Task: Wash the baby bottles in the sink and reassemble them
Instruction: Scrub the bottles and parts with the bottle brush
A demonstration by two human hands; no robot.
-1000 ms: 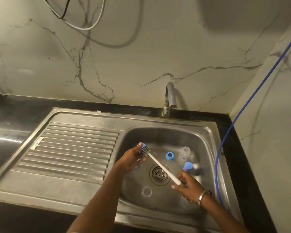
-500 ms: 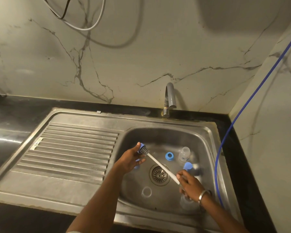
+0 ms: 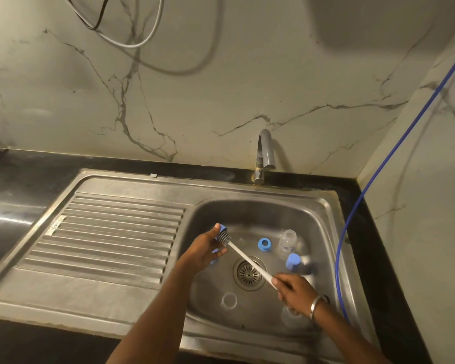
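Since a moment ago, the right hand (image 3: 293,291) has slid a little along the brush stick, and the left hand (image 3: 204,249) has stayed in the same spot over the sink (image 3: 323,206).

The left hand curls its fingers and thumb around a small blue bottle ring (image 3: 222,228). The dark, bristly end of the brush (image 3: 247,260) is pushed into that ring. The brush has a long white stick that slants down to the right, across the drain (image 3: 248,273). The right hand pinches the low end of the stick. A silver bangle (image 3: 317,306) sits on that wrist.

Down in the sink lie more bottle parts. Another blue ring (image 3: 264,244) rests near the back, a bit right of the brush head. A clear bottle (image 3: 288,240) stands just beside it. A blue cap (image 3: 292,261) lies in front of the bottle, near the right hand. A clear round piece (image 3: 229,300) lies at the front of the sink, below the drain. Something clear also sits under the right wrist, but I cannot tell what it is.

A grey tap (image 3: 265,153) stands behind the sink. A ribbed drying board (image 3: 111,237) is on the left side. A blue hose (image 3: 352,214) hangs down the wall on the right and runs along the sink's edge. The counter (image 3: 16,179) around the sink is dark.
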